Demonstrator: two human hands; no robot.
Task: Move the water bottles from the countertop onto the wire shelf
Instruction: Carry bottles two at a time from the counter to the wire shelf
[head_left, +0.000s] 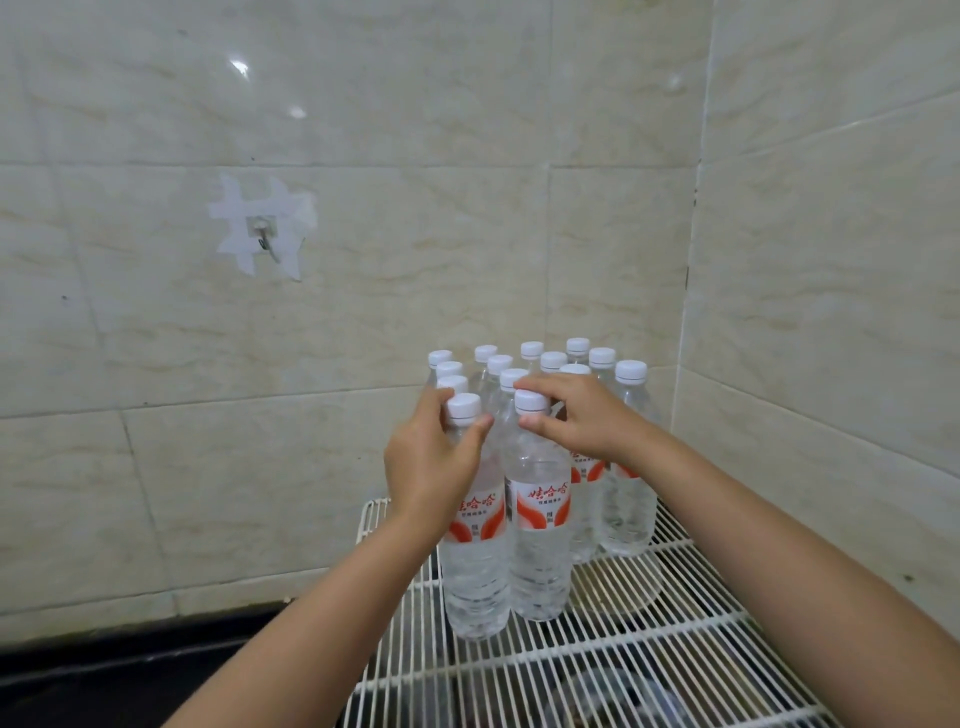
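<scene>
Several clear water bottles with white caps and red-and-white labels stand upright in rows on the white wire shelf (649, 654), packed into the tiled corner. My left hand (431, 467) wraps the neck of the front-left bottle (475, 566), just under its cap. My right hand (576, 421) pinches the neck of the front-right bottle (537, 540), fingers curled over its cap. Both front bottles rest on the shelf wires and touch each other. The bottles behind them (628, 499) are partly hidden by my hands.
Tiled walls close the corner behind (467, 234) and to the right (831, 312). A taped hook (262, 234) sticks to the back wall at the left. The dark countertop edge (130, 670) runs lower left. Bare shelf wires stretch toward me on the right.
</scene>
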